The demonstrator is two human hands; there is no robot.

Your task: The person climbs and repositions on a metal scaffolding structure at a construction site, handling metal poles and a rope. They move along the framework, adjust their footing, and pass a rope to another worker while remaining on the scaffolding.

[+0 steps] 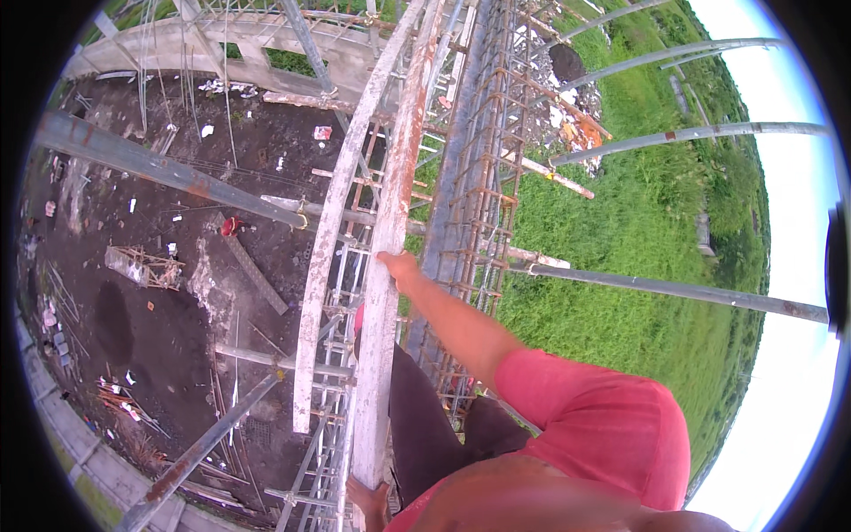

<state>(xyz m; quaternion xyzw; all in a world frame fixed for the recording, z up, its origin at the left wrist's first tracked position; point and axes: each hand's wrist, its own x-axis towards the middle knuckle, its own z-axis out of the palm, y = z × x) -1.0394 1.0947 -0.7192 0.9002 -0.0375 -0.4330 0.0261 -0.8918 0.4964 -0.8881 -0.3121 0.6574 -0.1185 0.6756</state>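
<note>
View from high on a scaffold, looking down. The right hand (399, 264) lies at mid-frame, its arm in a pink sleeve (603, 426) reaching up from the lower right. The fingers are curled over the right edge of a long, whitewashed wooden plank (387, 266), gripping it about halfway along its visible length. The plank runs from the near lower edge, by the person's legs, away to the far top of the picture, where its surface turns rust-stained. The left hand (368, 501) shows only in part at the bottom edge, touching the near end of the same plank; whether it is closed around the board cannot be told, since most of it is cut off or hidden by the body.

Just left of the held plank lies a second, curved pale plank (324, 257), close beside it and roughly parallel. To the right of the hand stands a tall rebar cage (470, 204) of rusty bars, running far upward. Grey scaffold tubes (674, 291) project to the right over green grass (638, 222). Far below on the left is dark bare ground (151, 319) scattered with debris, crossed by another steel tube (168, 168).
</note>
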